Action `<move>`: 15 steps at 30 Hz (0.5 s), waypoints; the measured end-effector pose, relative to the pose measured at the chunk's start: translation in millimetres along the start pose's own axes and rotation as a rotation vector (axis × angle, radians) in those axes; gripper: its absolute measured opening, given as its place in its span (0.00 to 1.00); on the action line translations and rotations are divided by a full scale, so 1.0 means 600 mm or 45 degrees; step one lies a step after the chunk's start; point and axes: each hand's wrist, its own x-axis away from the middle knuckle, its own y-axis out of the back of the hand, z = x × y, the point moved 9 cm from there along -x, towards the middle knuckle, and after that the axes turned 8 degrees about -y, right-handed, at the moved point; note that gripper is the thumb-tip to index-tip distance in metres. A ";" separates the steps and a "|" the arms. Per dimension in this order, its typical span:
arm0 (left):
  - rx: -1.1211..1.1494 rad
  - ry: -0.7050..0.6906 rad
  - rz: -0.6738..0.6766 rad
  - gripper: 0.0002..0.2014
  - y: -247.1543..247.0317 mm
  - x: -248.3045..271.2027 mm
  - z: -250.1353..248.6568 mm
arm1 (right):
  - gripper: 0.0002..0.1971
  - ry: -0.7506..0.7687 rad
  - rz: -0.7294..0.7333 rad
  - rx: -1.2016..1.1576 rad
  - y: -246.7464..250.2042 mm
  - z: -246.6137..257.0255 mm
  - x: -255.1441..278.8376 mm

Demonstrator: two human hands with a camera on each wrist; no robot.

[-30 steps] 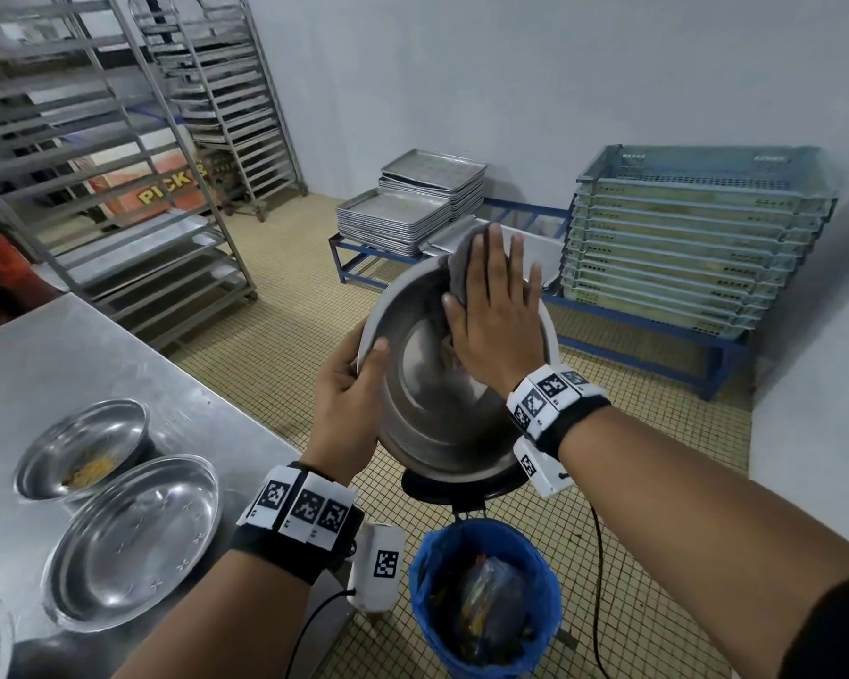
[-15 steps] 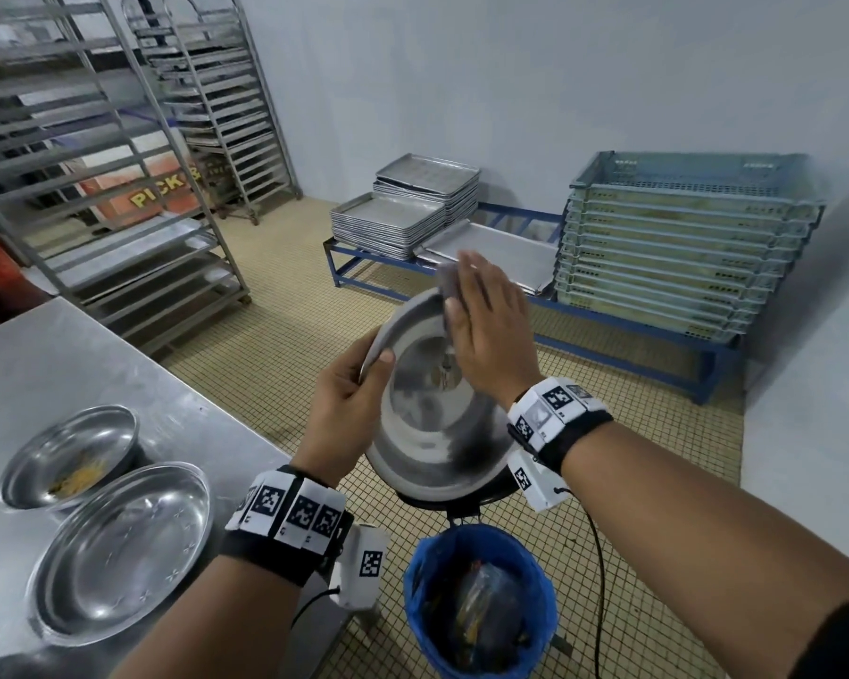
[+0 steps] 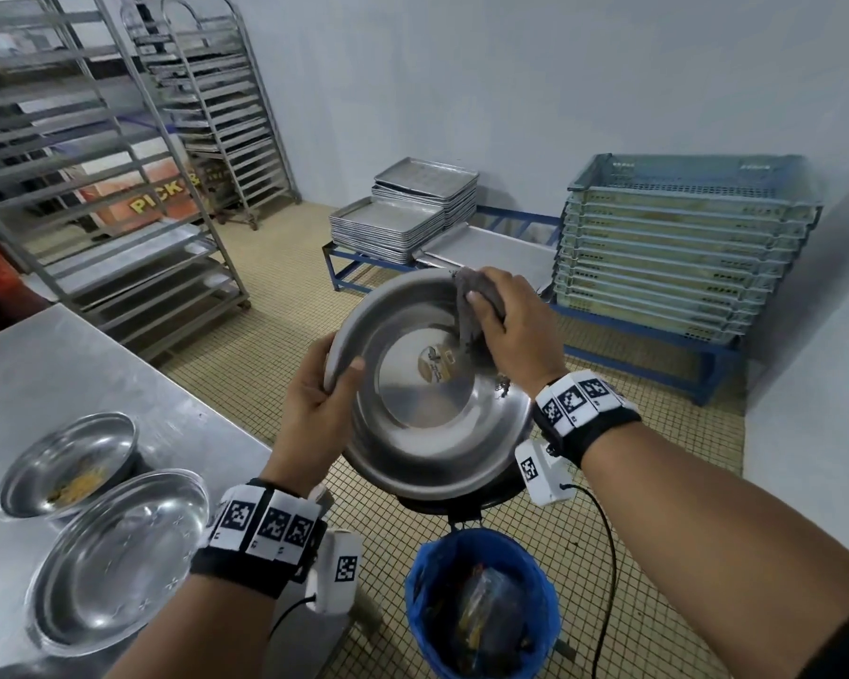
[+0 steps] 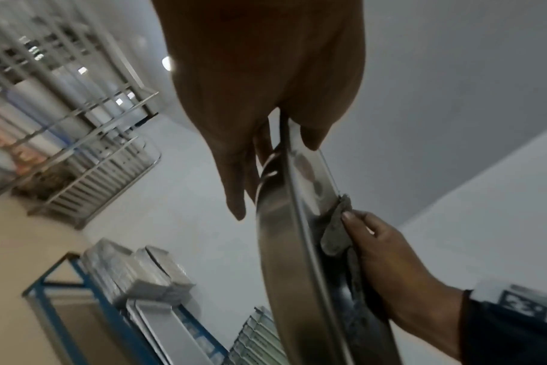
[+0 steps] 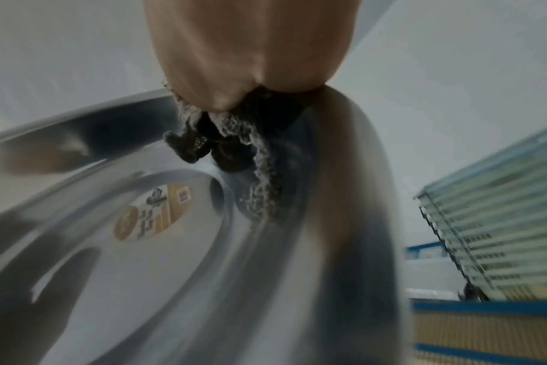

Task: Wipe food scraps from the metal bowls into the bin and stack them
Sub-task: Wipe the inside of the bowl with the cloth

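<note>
My left hand [image 3: 314,409] grasps the metal bowl [image 3: 427,384] by its left rim, thumb hooked over the inside edge and fingers [image 4: 234,177] spread behind the outer wall. I hold the bowl in the air, tilted steeply so its inside faces me, directly above the blue-lined bin [image 3: 481,600] on the tiled floor. My forearm rises from the lower left, wrist bent slightly inward.

My right hand [image 3: 510,330] reaches in from the right, clenched around a grey cloth [image 3: 466,306] and pressing it to the bowl's inner wall near the upper right rim. The cloth's loose end hangs down inside toward a round sticker [image 5: 153,212] on the bowl's base.

On the steel table [image 3: 69,365] at my left, near its front edge, 2 more bowls sit touching: the farther bowl [image 3: 69,463] holds yellowish scraps, the nearer bowl [image 3: 118,556] looks clean.
</note>
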 end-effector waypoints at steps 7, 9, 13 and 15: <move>-0.526 -0.223 0.446 0.16 -0.023 -0.078 -0.073 | 0.20 0.302 0.065 0.143 0.008 0.071 0.007; -0.671 -0.249 0.530 0.15 -0.031 -0.096 -0.083 | 0.21 0.356 0.098 0.172 0.007 0.084 0.010; -0.641 -0.292 0.394 0.16 -0.024 -0.098 -0.098 | 0.22 0.293 0.060 0.140 0.019 0.073 0.006; -0.572 -0.304 0.288 0.16 -0.015 -0.089 -0.100 | 0.22 0.164 0.004 0.138 0.030 0.045 0.003</move>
